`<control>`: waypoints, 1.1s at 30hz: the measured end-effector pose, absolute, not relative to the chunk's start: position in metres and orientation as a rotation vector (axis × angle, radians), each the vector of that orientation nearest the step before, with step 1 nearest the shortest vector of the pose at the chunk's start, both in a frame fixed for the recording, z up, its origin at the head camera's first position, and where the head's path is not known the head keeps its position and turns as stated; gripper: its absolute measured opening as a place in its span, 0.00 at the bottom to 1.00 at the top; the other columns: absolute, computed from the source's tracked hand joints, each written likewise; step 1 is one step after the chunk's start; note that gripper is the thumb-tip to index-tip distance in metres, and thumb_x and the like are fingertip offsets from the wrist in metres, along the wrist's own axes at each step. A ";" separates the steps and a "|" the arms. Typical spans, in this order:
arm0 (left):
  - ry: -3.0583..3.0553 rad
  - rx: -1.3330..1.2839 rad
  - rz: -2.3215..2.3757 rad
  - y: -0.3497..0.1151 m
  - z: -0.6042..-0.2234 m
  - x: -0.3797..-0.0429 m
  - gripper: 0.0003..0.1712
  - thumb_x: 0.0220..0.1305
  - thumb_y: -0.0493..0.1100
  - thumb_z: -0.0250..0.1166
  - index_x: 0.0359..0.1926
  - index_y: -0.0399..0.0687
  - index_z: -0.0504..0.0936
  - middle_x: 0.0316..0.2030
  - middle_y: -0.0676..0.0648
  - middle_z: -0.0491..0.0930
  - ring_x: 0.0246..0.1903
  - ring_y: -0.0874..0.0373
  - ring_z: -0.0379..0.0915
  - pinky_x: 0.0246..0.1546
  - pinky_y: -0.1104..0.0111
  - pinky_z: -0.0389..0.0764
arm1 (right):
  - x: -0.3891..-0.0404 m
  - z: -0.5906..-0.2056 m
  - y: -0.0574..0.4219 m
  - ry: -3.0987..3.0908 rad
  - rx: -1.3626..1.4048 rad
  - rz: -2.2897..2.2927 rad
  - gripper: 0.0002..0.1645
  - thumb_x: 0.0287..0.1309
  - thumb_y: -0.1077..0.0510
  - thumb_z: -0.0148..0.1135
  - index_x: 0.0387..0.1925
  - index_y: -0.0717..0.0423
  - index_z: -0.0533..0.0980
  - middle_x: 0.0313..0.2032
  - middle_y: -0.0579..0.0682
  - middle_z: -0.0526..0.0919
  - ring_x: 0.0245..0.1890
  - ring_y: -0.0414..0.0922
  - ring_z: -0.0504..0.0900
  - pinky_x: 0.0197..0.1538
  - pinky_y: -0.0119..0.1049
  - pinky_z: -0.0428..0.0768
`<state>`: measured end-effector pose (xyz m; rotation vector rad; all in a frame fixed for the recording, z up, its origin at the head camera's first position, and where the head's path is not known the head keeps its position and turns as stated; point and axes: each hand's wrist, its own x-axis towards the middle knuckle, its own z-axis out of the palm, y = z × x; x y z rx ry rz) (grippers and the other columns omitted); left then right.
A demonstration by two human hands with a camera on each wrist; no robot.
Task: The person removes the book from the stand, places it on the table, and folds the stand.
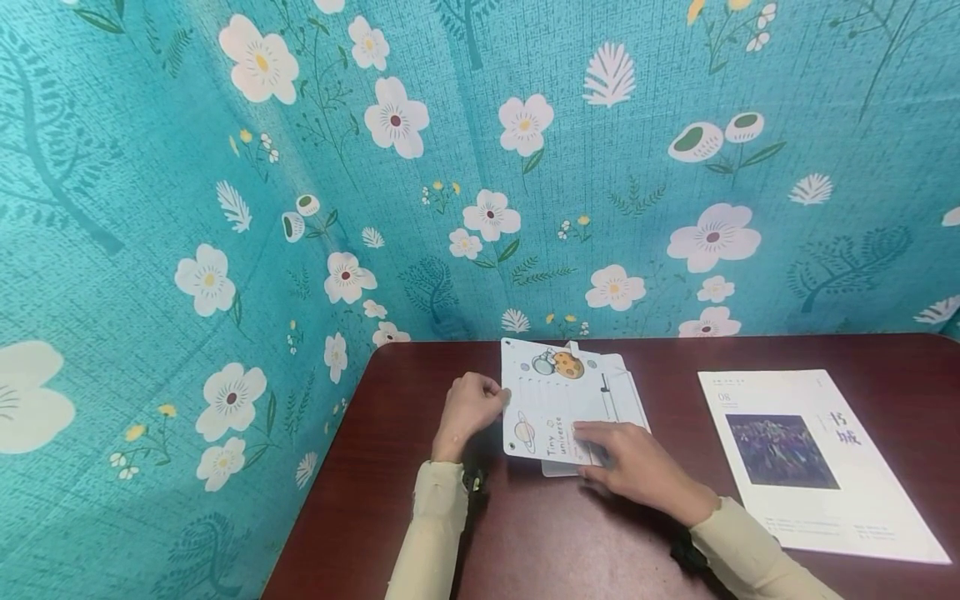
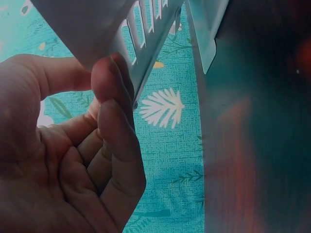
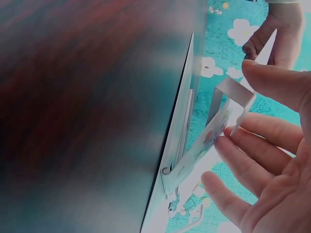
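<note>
Left of the white booklet [image 1: 817, 465], we see a printed white panel [image 1: 551, 400] tilted over a second white piece [image 1: 561, 470], most of which it hides. The booklet's small print is too tiny to read, and the sleeves [image 1: 426, 527] run out of frame. On the panel's side far from the booklet, we find the left hand [image 1: 472, 410] pinching its edge, fingers curled. On the nearer side, the right hand [image 1: 647, 468] rests loosely spread fingers against it; we cannot tell whether its thumb touches.

The panel [image 1: 551, 400] is white with planets, the table [image 1: 570, 542] dark red-brown.
</note>
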<state>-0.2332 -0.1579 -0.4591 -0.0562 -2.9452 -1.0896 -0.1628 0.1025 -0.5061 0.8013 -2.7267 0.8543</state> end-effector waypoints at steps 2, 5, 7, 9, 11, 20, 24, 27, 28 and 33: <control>-2.954 -0.049 -1.081 -0.159 -0.460 -0.233 0.12 0.66 0.46 0.68 0.29 0.44 0.89 0.18 0.49 0.84 0.19 0.59 0.77 0.23 0.67 0.71 | -0.163 -0.506 0.103 -2.736 0.798 0.856 0.33 0.46 0.55 0.82 0.55 0.61 0.84 0.55 0.57 0.89 0.56 0.57 0.88 0.62 0.54 0.82; -2.971 -0.030 -1.087 -0.160 -0.461 -0.232 0.12 0.67 0.46 0.69 0.28 0.45 0.88 0.18 0.49 0.84 0.19 0.58 0.77 0.24 0.66 0.71 | -0.163 -0.506 0.105 -2.761 0.787 0.860 0.32 0.46 0.55 0.82 0.55 0.61 0.84 0.55 0.57 0.89 0.56 0.57 0.88 0.61 0.55 0.82; -2.988 -0.021 -1.081 -0.161 -0.461 -0.232 0.12 0.67 0.46 0.69 0.27 0.45 0.88 0.18 0.49 0.83 0.20 0.57 0.77 0.24 0.66 0.71 | -0.163 -0.505 0.105 -2.777 0.781 0.865 0.32 0.46 0.56 0.82 0.55 0.61 0.84 0.55 0.57 0.89 0.56 0.57 0.88 0.61 0.55 0.82; -3.007 -0.019 -1.064 -0.162 -0.462 -0.231 0.13 0.66 0.46 0.69 0.25 0.46 0.87 0.18 0.49 0.83 0.20 0.57 0.76 0.24 0.66 0.70 | -0.163 -0.505 0.105 -2.790 0.776 0.861 0.32 0.46 0.56 0.82 0.55 0.60 0.84 0.54 0.56 0.90 0.56 0.56 0.88 0.61 0.55 0.82; -3.025 -0.019 -1.039 -0.163 -0.463 -0.231 0.15 0.66 0.45 0.68 0.23 0.46 0.85 0.17 0.49 0.82 0.19 0.58 0.74 0.23 0.66 0.69 | -0.164 -0.505 0.106 -2.793 0.783 0.854 0.32 0.46 0.55 0.82 0.55 0.60 0.85 0.54 0.56 0.90 0.55 0.56 0.88 0.60 0.55 0.83; -3.104 0.027 -1.027 -0.164 -0.470 -0.234 0.18 0.67 0.46 0.68 0.20 0.46 0.84 0.19 0.43 0.85 0.18 0.58 0.74 0.21 0.66 0.68 | -0.166 -0.504 0.109 -2.815 0.819 0.809 0.32 0.47 0.54 0.82 0.56 0.59 0.84 0.53 0.54 0.90 0.54 0.56 0.88 0.59 0.55 0.83; -3.134 0.051 -1.037 -0.165 -0.474 -0.233 0.17 0.67 0.45 0.68 0.20 0.46 0.83 0.20 0.43 0.85 0.18 0.57 0.74 0.21 0.66 0.69 | -0.166 -0.505 0.109 -2.853 0.828 0.789 0.32 0.48 0.55 0.82 0.56 0.60 0.84 0.54 0.55 0.90 0.55 0.57 0.88 0.60 0.56 0.82; -3.160 0.076 -1.036 -0.165 -0.477 -0.232 0.17 0.67 0.45 0.68 0.21 0.45 0.84 0.18 0.45 0.83 0.18 0.56 0.76 0.21 0.66 0.71 | -0.166 -0.505 0.108 -2.861 0.854 0.756 0.31 0.49 0.55 0.81 0.56 0.61 0.84 0.54 0.55 0.90 0.55 0.57 0.88 0.60 0.56 0.82; -3.167 0.081 -1.035 -0.166 -0.478 -0.232 0.16 0.67 0.44 0.68 0.22 0.45 0.84 0.18 0.45 0.83 0.18 0.56 0.76 0.21 0.66 0.71 | -0.167 -0.506 0.108 -2.859 0.867 0.741 0.31 0.49 0.55 0.81 0.55 0.61 0.84 0.53 0.55 0.90 0.55 0.57 0.88 0.60 0.56 0.82; -3.213 0.102 -1.007 -0.166 -0.481 -0.232 0.15 0.67 0.44 0.69 0.23 0.44 0.85 0.17 0.46 0.82 0.19 0.55 0.77 0.23 0.65 0.73 | -0.168 -0.505 0.107 -2.865 0.897 0.686 0.28 0.49 0.56 0.81 0.53 0.61 0.85 0.53 0.54 0.90 0.54 0.55 0.88 0.59 0.54 0.83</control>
